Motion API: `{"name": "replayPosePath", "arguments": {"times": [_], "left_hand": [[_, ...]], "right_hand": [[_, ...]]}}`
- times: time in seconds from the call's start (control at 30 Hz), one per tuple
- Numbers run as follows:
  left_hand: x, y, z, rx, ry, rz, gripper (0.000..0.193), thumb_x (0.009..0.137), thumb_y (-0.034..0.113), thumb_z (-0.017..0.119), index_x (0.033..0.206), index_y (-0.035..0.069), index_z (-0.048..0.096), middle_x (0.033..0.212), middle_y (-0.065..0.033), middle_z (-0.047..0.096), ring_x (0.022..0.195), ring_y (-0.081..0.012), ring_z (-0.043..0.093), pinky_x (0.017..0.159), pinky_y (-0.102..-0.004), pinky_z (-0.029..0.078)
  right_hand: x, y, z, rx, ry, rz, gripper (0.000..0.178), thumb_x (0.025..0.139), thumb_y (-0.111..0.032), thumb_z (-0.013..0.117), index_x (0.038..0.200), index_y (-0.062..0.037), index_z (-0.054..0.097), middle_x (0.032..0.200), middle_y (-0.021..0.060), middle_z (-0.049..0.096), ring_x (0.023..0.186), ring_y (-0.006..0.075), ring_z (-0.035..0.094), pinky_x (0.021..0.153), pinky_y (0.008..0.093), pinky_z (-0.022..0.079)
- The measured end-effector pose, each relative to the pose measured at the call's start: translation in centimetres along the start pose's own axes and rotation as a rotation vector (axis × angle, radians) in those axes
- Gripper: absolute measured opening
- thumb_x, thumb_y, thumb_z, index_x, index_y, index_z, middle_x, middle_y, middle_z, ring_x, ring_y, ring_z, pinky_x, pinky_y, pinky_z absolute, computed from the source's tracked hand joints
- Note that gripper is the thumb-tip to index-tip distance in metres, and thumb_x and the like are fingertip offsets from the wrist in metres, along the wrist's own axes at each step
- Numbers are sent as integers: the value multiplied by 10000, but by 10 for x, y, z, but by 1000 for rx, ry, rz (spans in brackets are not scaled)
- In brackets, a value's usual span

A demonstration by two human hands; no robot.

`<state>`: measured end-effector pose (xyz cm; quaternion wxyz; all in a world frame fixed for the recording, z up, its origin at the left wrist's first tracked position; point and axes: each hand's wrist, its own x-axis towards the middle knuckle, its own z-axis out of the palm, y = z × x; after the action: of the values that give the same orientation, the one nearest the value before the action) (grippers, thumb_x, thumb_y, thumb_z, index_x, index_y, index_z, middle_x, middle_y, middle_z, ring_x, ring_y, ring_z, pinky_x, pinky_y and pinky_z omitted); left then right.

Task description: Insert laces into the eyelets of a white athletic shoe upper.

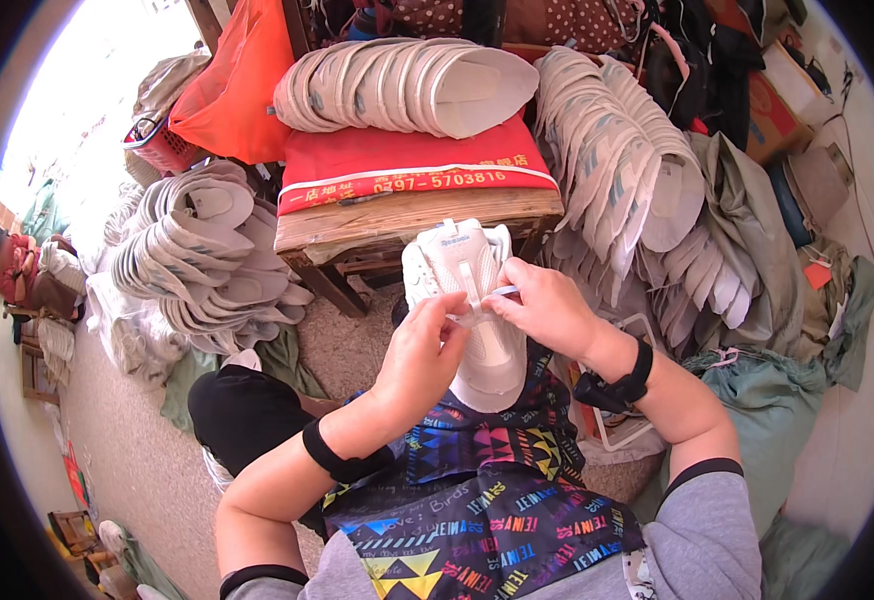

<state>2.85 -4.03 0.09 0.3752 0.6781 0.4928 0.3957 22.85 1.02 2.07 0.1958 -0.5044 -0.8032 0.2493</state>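
We keep the white shoe upper (472, 300) propped on our lap, toe toward us, so both sets of fingertips meet over its tongue: left hand (422, 350) and right hand (547, 310) pinch a thin white lace (502, 291); stacked uppers (407, 85) lie beyond.

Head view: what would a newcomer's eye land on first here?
Dead centre, the left hand and right hand pinch a white lace over a white shoe upper resting on the lap. Behind it, a wooden stool carries a red cushion topped with a fanned row of pale shoe uppers; more fanned stacks lie left and right.
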Motion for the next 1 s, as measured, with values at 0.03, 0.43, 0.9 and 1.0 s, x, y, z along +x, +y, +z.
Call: {"name": "replayPosePath", "arguments": {"times": [0.03,0.43,0.9,1.0], "left_hand": [[2,-1,0,0,0,-2,303,857,-44,616,1157,-6,590,1051,-110,643,851,-170,658,761,-291,544],[13,-10,3,55,39,32,268,846,-46,602,1112,-5,608,951,-102,631,774,-169,659,681,-288,532],[1,3,-26,530,-25,195,278,866,-8,538,1143,3,523,961,-183,547,881,-373,581,777,-434,497],[-19,9,-91,167,-413,-4,155,934,52,554,1025,6,671,917,-138,593,828,-265,584,726,-351,492]], "right_hand": [[-1,0,3,15,61,-63,218,885,-250,632,936,-48,567,820,146,658,757,359,655,632,453,509],[-2,-1,27,-99,133,-222,148,928,-193,553,976,-58,519,714,174,625,654,389,632,569,492,506],[-7,-3,-14,248,-99,-49,210,888,-211,632,937,-24,551,825,181,643,785,376,642,676,439,495],[-14,10,-22,163,-130,-17,179,868,-185,634,930,-30,567,831,162,641,786,366,636,693,435,494]]}}
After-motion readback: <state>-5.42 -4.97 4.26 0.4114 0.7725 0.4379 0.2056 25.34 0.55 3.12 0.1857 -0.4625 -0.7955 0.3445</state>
